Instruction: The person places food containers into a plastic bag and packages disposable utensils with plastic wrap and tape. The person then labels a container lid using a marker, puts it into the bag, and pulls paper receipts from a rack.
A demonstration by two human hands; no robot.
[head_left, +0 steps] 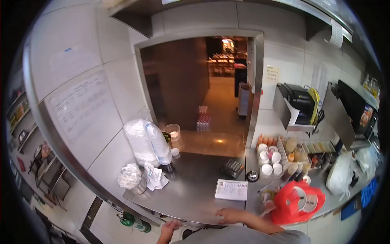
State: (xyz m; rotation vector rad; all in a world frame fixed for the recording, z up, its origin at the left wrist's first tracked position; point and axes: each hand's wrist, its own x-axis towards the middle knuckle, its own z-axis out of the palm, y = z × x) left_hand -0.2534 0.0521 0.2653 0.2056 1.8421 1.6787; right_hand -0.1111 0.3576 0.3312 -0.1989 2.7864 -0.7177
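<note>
My left hand (172, 225) is low in the view, at the front edge of the steel counter (191, 191). Its fingers point right, somewhat blurred, and nothing shows in them. Over the same edge, farther right, my right hand (228, 216) reaches with its fingers loosely stretched and holds nothing that I can see. The nearest thing to it is a printed white pad (231, 190) lying flat. Behind the pad sits a black calculator (232, 168), and a call bell (252, 175) stands to its right. A red plastic bag (286, 203) with round white-lidded containers is beside my right forearm.
Wrapped white stacks (142, 142), crumpled receipts (155, 177) and a metal cup of paper (139, 187) stand at left. A basket of white cups (270, 164), sauce bottles (291, 144) and a white bag (339, 175) line the right. A pass-through window (195, 81) opens behind.
</note>
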